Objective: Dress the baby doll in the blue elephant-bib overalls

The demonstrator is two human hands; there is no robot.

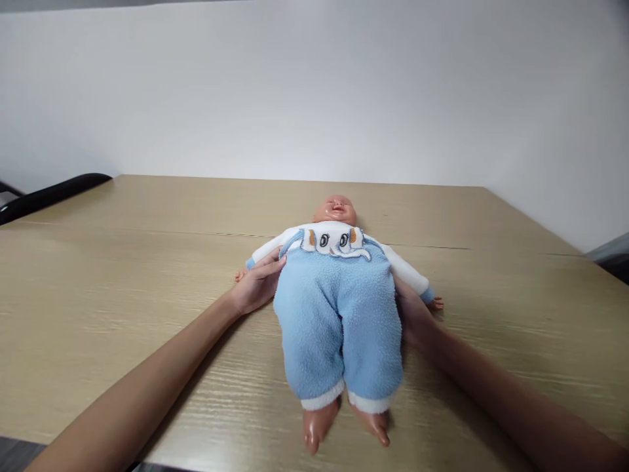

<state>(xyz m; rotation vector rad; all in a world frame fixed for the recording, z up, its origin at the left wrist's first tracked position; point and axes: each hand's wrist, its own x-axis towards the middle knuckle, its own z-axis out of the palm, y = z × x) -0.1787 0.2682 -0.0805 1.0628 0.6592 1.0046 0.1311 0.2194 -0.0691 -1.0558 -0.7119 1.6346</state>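
A baby doll (339, 295) lies on its back on the wooden table, head away from me and bare feet toward me. It wears a fleecy light blue and white outfit with an elephant face on the chest. My left hand (260, 282) holds the doll's side at the waist, fingertips against the blue cloth below its outstretched arm. On the opposite side, my right hand (411, 311) is pressed in against the waist under the other arm. The doll's body hides the right fingers.
The light wooden table (147, 282) has a thin seam running across it behind the doll. A white wall (314, 92) stands at the back. At the far left edge is a black curved chair part (59, 193); another dark object (616, 263) shows at the right.
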